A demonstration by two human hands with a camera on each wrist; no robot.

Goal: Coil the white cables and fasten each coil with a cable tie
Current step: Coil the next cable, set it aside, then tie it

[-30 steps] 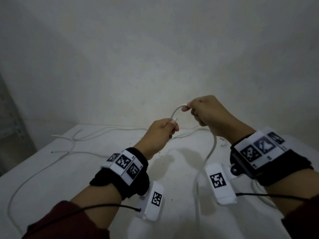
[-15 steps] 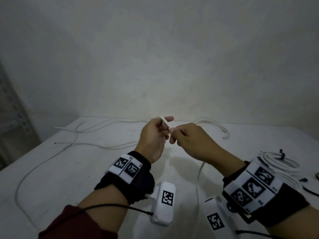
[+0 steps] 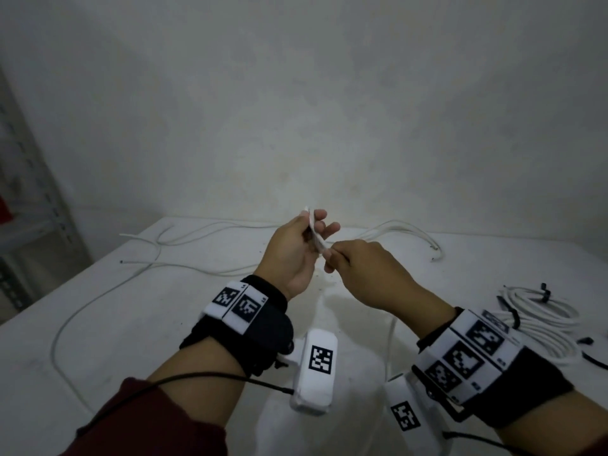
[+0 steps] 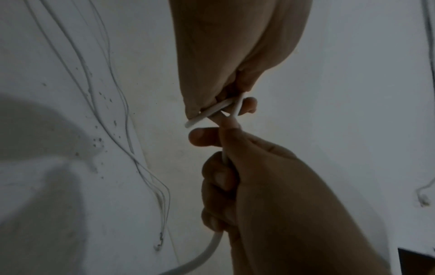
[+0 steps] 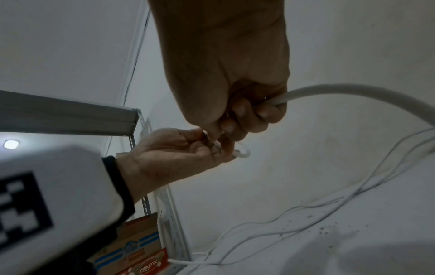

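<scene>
Both hands are raised above the white table (image 3: 131, 324), close together. My left hand (image 3: 314, 230) pinches the free end of a white cable (image 3: 312, 232) under its thumb, the other fingers spread. In the left wrist view the cable end (image 4: 204, 115) crosses itself at that hand's fingertips. My right hand (image 3: 332, 258) grips the same cable just below, and the cable (image 3: 391, 337) drops from it to the table. The right wrist view shows a small loop (image 5: 242, 151) at the left hand (image 5: 179, 150), with thick cable (image 5: 341, 89) leaving my right fist.
Coiled white cables (image 3: 543, 320) bound with black ties lie at the table's right. Loose white cables (image 3: 184, 268) trail over the far left, and more (image 3: 404, 227) at the back. A metal shelf (image 3: 33, 209) with cardboard boxes (image 5: 139, 240) stands to the left.
My right hand came down and in towards my left hand. The wide arc of cable between them shrank to a small loop, and my left fingers spread out.
</scene>
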